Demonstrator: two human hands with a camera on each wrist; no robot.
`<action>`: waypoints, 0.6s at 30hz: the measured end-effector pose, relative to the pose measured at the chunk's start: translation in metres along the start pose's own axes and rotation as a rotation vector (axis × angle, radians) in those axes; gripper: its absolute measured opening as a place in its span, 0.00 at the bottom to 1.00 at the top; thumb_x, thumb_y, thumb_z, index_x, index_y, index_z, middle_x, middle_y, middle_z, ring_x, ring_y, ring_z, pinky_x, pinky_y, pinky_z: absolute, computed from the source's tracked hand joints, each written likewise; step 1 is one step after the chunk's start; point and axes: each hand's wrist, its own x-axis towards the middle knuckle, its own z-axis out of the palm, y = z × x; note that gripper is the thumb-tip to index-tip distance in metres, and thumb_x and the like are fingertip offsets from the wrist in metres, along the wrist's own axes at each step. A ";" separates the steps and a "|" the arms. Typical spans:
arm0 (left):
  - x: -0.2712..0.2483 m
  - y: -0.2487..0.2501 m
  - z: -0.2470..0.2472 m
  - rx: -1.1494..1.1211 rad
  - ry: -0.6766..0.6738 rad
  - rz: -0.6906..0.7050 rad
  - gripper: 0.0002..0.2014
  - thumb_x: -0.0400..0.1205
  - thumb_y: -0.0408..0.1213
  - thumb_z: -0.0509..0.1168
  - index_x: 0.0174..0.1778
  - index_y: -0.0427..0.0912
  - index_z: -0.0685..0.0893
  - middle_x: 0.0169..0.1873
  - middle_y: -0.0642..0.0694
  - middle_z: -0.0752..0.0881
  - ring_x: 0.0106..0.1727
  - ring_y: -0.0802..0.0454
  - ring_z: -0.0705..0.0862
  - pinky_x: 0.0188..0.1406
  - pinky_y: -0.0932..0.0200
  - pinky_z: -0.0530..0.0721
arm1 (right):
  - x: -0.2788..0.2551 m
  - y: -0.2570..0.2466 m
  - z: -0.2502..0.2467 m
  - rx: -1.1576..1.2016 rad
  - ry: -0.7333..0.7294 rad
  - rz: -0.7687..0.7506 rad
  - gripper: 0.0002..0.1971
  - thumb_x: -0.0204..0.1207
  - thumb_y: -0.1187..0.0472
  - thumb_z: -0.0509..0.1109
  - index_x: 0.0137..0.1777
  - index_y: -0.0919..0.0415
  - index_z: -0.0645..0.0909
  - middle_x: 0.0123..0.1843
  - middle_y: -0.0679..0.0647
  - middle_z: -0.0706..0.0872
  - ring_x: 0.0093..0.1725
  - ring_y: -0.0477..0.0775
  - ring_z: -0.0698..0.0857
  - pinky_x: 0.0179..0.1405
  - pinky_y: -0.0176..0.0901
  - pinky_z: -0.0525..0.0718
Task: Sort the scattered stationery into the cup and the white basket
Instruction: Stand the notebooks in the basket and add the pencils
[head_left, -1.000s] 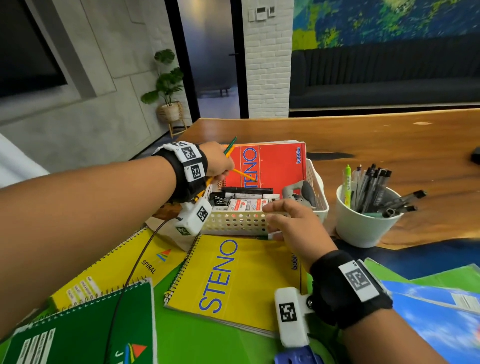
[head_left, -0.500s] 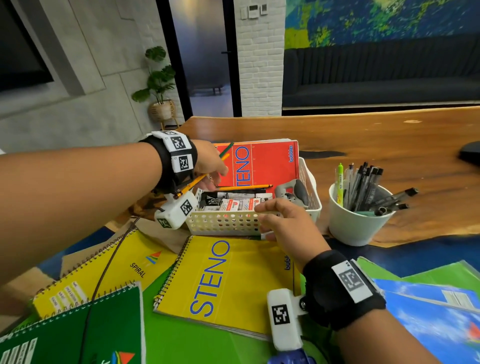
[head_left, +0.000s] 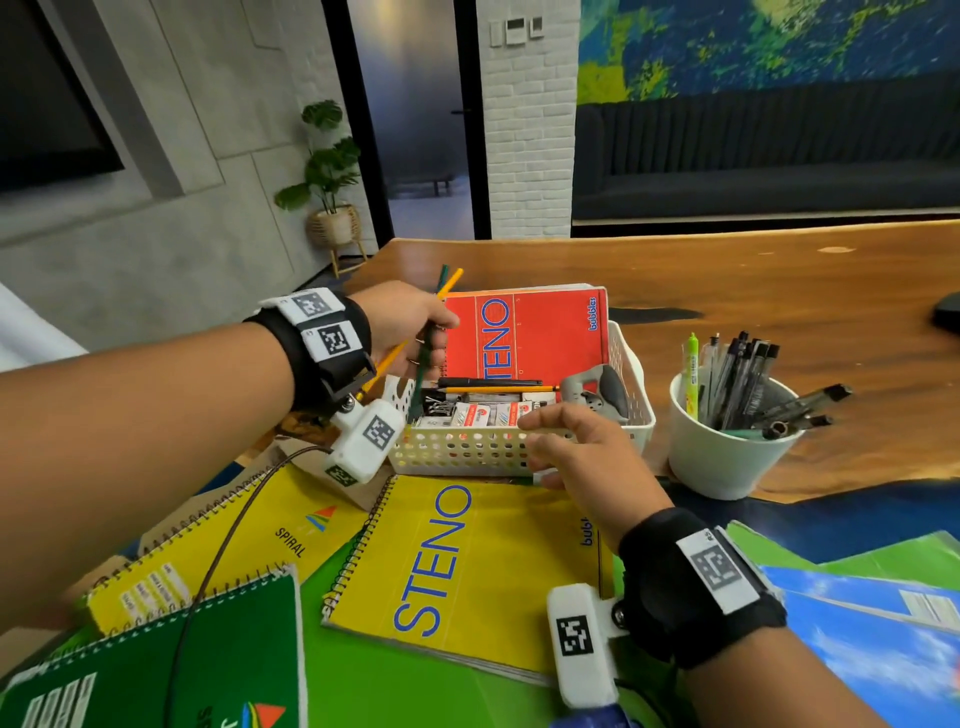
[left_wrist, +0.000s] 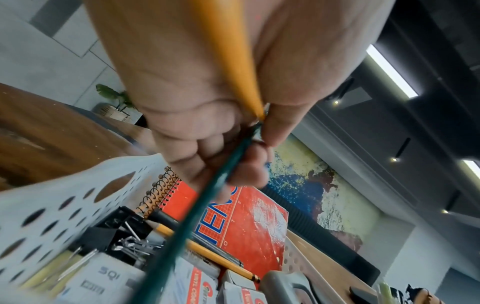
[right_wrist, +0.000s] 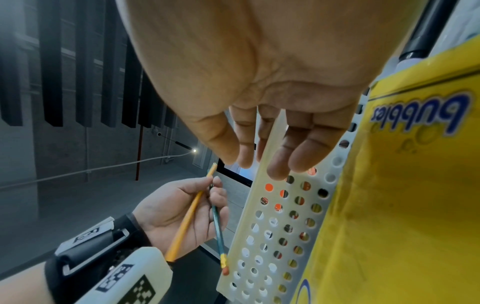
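Pencils — a slim yellow wooden pencil (head_left: 451, 281) and a dark green pencil with an eraser end (head_left: 422, 375) — are light, stiff and smooth enough to slide, so the left hand (head_left: 410, 327) pinches both near mid-shaft above the left end of the white perforated plastic basket (head_left: 467, 451). Right hand (head_left: 587, 454) lies relaxed and empty, fingers straight on the basket's near wall. Compared with half a second ago, the green pencil has tipped steeper — its lower end now dips inside the basket.

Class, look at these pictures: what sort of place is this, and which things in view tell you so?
Probably an office lounge or meeting room: a long wooden table, a dark sofa under a big painting, and a potted plant.
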 end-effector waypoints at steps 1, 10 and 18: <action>0.001 -0.001 0.001 0.010 0.013 0.042 0.11 0.89 0.42 0.59 0.46 0.41 0.80 0.27 0.47 0.79 0.29 0.48 0.82 0.43 0.46 0.86 | 0.000 0.000 0.000 -0.004 -0.001 0.001 0.08 0.81 0.66 0.70 0.53 0.55 0.87 0.53 0.56 0.90 0.47 0.52 0.87 0.52 0.58 0.89; 0.012 0.007 0.011 0.588 0.142 0.295 0.18 0.89 0.55 0.56 0.62 0.45 0.79 0.35 0.47 0.77 0.32 0.52 0.75 0.31 0.57 0.76 | 0.002 0.002 -0.001 -0.029 0.003 -0.005 0.07 0.81 0.66 0.70 0.54 0.56 0.87 0.53 0.56 0.90 0.47 0.53 0.87 0.52 0.58 0.89; 0.022 0.015 0.039 1.118 -0.050 0.329 0.20 0.91 0.42 0.56 0.80 0.48 0.73 0.55 0.49 0.84 0.48 0.56 0.82 0.46 0.62 0.79 | 0.005 0.006 -0.001 -0.002 -0.006 -0.006 0.07 0.81 0.66 0.70 0.54 0.56 0.87 0.52 0.52 0.89 0.49 0.53 0.87 0.49 0.51 0.88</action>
